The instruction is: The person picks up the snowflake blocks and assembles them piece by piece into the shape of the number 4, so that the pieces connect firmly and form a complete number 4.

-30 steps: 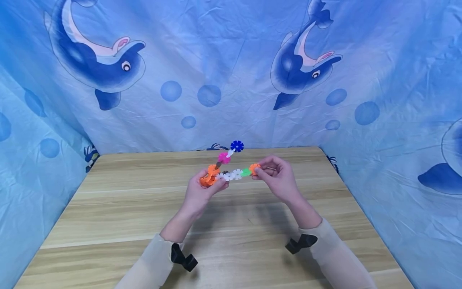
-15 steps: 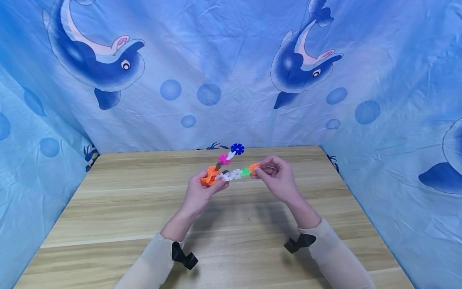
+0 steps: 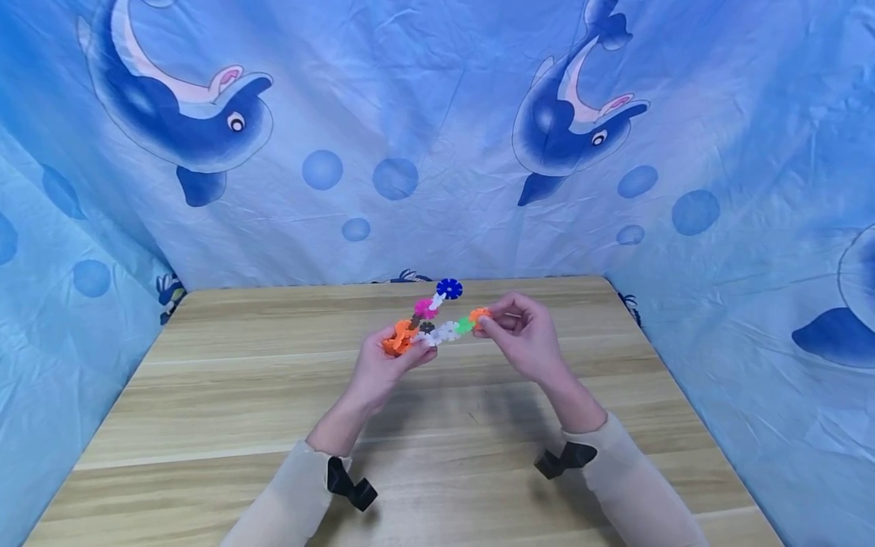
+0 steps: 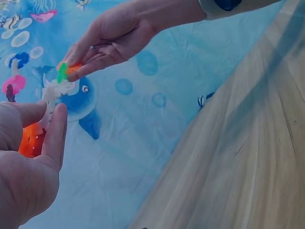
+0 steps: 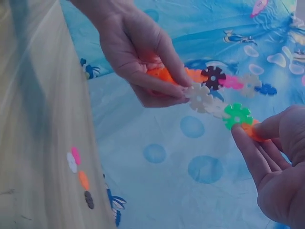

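Note:
A chain of notched plastic snowflake discs is held above the table between both hands. My left hand point(image 3: 383, 365) grips its orange discs point(image 3: 399, 338) and the near white disc, partly hiding them. From there one branch runs through brown and pink discs point(image 3: 425, 308) and a white one to a blue disc point(image 3: 449, 289) at its free end. The other branch passes through white discs point(image 5: 199, 97) and a green disc point(image 5: 237, 116) to an orange end disc point(image 3: 480, 316). My right hand point(image 3: 526, 338) pinches that end disc between thumb and fingers.
Several loose discs point(image 5: 84, 180), pink, white, orange and dark, lie on the wooden table point(image 3: 225, 410) in the right wrist view. A blue dolphin-print cloth point(image 3: 424, 114) surrounds the table's back and sides. Black mounts point(image 3: 352, 485) sit on both wrists.
The blue-ended branch has sunk slightly lower in the head view. The orange end disc in my right hand has shifted slightly left. Both hands keep their hold.

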Motion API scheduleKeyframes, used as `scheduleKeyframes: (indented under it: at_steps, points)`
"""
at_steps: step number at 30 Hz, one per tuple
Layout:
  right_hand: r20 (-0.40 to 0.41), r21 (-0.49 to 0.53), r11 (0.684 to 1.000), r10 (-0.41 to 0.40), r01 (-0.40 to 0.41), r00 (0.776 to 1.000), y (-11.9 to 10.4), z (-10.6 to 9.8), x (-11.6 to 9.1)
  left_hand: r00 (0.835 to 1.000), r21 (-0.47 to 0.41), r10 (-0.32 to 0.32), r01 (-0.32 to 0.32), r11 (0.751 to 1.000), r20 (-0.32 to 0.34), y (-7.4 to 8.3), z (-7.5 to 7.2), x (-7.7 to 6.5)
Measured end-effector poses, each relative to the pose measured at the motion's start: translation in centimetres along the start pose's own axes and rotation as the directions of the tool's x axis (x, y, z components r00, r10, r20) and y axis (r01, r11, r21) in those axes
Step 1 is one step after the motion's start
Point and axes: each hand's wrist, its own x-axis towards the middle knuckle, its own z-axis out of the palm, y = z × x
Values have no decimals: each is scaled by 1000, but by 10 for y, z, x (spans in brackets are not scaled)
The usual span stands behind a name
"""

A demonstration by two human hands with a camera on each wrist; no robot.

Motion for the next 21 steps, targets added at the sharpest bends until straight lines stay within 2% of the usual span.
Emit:
scheduleKeyframes:
  at_steps: [7, 10, 15, 21]
  points:
    - [-61, -110, 992, -71, 64, 996, -8, 2, 12, 999, -135, 15, -19, 991, -28, -7, 13, 0]
    - [-69, -141, 986, -101, 91, 992, -13, 4, 18, 999, -162, 24, -30, 986, -35, -11, 16, 0]
    - [-40, -179, 973, -153, 144, 987, -22, 6, 29, 998, -123, 30, -37, 992, -62, -15, 16, -1]
    - [12, -245, 950, -198, 195, 980, -30, 10, 37, 998, 38, 4, -2, 999, -57, -12, 15, -2]
